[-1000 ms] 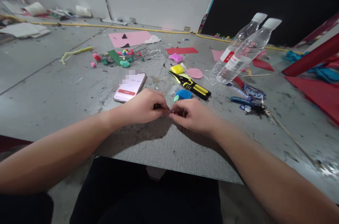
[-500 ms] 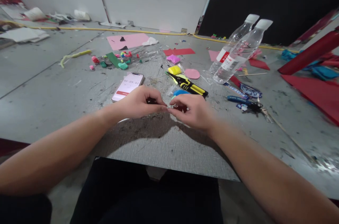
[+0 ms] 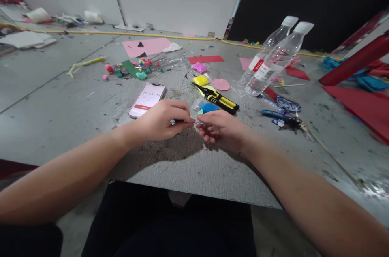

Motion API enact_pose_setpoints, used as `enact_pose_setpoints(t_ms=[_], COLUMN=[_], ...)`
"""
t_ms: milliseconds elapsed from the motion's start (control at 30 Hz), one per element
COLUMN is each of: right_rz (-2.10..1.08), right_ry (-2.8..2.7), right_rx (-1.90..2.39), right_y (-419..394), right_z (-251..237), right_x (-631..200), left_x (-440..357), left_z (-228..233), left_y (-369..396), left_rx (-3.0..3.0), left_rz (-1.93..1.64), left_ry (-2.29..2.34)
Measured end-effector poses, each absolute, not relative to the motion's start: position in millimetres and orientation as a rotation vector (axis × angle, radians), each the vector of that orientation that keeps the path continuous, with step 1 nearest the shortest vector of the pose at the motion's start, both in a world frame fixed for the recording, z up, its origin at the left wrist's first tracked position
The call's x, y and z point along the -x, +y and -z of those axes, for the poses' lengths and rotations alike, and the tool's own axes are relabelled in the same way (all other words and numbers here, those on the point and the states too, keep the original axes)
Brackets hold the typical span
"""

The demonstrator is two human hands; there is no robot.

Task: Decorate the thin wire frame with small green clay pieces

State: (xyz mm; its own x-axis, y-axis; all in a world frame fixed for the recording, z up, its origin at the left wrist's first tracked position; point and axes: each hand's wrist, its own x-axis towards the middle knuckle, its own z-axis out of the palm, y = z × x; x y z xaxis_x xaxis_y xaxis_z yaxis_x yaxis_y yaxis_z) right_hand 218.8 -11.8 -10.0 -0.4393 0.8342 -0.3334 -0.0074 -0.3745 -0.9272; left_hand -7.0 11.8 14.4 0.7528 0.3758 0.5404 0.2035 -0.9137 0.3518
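Observation:
Above the near part of the grey table, my left hand [image 3: 165,121] pinches one end of a small, thin silvery piece that looks like wire [image 3: 198,123]. On its other side my right hand [image 3: 223,127] grips it between thumb and fingertips, the lower fingers curled beneath. Much of the piece is hidden by the fingers, and its exact form is too small to tell. Just beyond my right hand lie a blue lump of clay [image 3: 208,107] and a pair of black-and-yellow pliers [image 3: 220,99]. A phone [image 3: 147,97] showing a timer lies beyond my left hand.
Two clear plastic bottles [image 3: 270,60] stand at the right back. Keys with a blue strap [image 3: 276,114] lie at the right. Yellow clay [image 3: 200,80], purple clay [image 3: 199,67], a pink paper circle [image 3: 221,84] and colourful scraps [image 3: 141,74] are spread further back.
My right hand has turned, so its curled lower fingers now show underneath. The fingertips of both hands have shifted slightly on the wire piece, and a loop visible before no longer shows.

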Motion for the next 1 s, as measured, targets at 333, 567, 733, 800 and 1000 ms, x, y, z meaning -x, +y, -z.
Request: enact_pose_setpoints(t_ms=[333,567,733,800,1000], right_rz=[-1.513,-0.557,-0.47,-0.658,-1.082], right_ry=[-1.602,-2.194,-2.231,-2.102,-1.862], right_rx=[1.168,0.981,0.915,1.005,1.205], right_y=[-14,-19,-19,-18,-15], right_z=[3,7,8,9,13], right_x=[-222,-223,-223,-221,-216], left_x=[6,3,1,1,3], left_z=[-11,-10,-8,-7,-8], left_y=[11,11,11,11,13], left_rx=[-2.654,-2.454,-2.297,-2.374,-2.577], left_rz=[-0.82,-0.677,-0.621,-0.67,-0.805], left_ry=[0.564,0.817,0.958,0.933,0.793])
